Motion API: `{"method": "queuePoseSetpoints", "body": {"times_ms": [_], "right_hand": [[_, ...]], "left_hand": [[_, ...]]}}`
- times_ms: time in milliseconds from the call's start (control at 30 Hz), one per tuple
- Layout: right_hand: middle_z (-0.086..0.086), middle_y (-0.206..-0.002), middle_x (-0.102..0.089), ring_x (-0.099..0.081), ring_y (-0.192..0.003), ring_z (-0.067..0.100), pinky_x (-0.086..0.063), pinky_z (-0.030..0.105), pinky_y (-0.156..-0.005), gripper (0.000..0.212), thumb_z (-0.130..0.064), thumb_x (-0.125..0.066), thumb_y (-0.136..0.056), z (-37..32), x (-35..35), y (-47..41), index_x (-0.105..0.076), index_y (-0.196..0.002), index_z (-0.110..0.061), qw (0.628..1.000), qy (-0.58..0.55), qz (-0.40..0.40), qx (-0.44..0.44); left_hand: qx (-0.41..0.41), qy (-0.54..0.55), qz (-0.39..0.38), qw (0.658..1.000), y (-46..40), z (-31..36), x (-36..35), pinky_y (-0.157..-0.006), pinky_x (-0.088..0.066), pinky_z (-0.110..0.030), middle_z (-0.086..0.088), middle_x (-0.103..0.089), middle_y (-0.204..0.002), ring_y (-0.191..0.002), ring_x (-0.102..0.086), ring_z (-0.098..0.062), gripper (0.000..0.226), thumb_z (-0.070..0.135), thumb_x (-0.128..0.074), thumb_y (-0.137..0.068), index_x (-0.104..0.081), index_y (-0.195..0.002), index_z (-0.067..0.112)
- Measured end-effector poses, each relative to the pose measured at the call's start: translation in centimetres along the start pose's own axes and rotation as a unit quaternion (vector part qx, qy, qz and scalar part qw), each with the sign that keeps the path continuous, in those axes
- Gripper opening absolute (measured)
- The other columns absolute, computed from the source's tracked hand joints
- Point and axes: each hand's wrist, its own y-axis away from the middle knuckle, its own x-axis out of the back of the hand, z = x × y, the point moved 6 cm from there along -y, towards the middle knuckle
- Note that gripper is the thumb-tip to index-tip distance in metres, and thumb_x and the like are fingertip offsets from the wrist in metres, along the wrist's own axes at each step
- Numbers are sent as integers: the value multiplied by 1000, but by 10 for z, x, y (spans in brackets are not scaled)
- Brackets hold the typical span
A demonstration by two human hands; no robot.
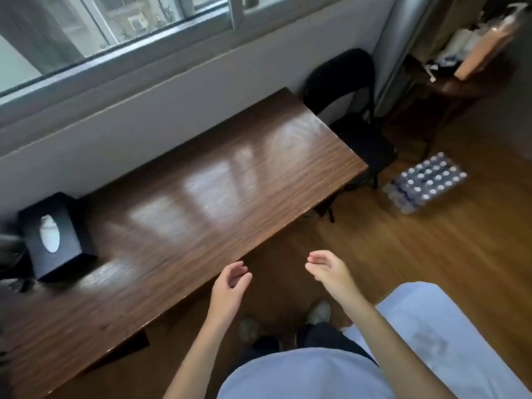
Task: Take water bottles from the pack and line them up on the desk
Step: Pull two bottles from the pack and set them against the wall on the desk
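A shrink-wrapped pack of water bottles (pixel 426 182) with white caps stands on the wooden floor to the right of the dark wooden desk (pixel 201 197). No bottle stands on the desk. My left hand (pixel 230 286) hovers at the desk's front edge, fingers loosely curled, holding nothing. My right hand (pixel 328 269) hangs over the floor beside it, fingers relaxed and empty. Both hands are far from the pack.
A black tissue box (pixel 53 234) sits at the desk's left end, with dark objects at the frame's left edge. A black chair (pixel 351 110) stands at the desk's right end, between desk and pack. A cluttered side table (pixel 460 79) stands at the back right. A window runs behind the desk.
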Motion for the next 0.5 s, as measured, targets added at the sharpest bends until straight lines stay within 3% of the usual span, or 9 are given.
{"method": "queuePoseSetpoints", "body": {"times_ms": [167, 300, 400, 500], "right_hand": [[-2, -109, -67, -64, -99, 7, -53, 29, -90, 25, -15, -68, -87, 26, 70, 7, -61, -112, -18, 998, -48, 38, -22], [1, -109, -66, -64, -93, 5, -49, 19, -76, 24, -13, -67, -88, 43, 133, 2, -60, -110, -16, 993, -85, 71, -31], [4, -111, -65, -64, -92, 8, -50, 24, -81, 24, -12, -66, -88, 52, 179, -3, -59, -111, -15, 987, -119, 102, -44], [6, -112, -64, -62, -97, 12, -50, 28, -88, 27, -12, -65, -90, 58, 218, -9, -59, -116, -11, 981, -135, 128, -55]], "left_hand": [[-3, -43, -41, 998, -4, 36, -78, -91, -49, -17, 9, -64, -119, -104, -61, -4, 31, 24, -63, -96, -59, -127, 22], [-19, -73, -82, 994, -6, 66, -146, -97, -51, -24, 8, -65, -117, -107, -62, -6, 32, 24, -64, -96, -59, -128, 21], [-26, -87, -115, 989, -9, 86, -190, -98, -53, -27, 8, -67, -115, -107, -63, -5, 32, 22, -64, -96, -60, -127, 20], [-34, -108, -146, 983, -18, 109, -230, -91, -52, -17, 9, -66, -113, -103, -63, -2, 31, 22, -64, -96, -60, -127, 20]]}}
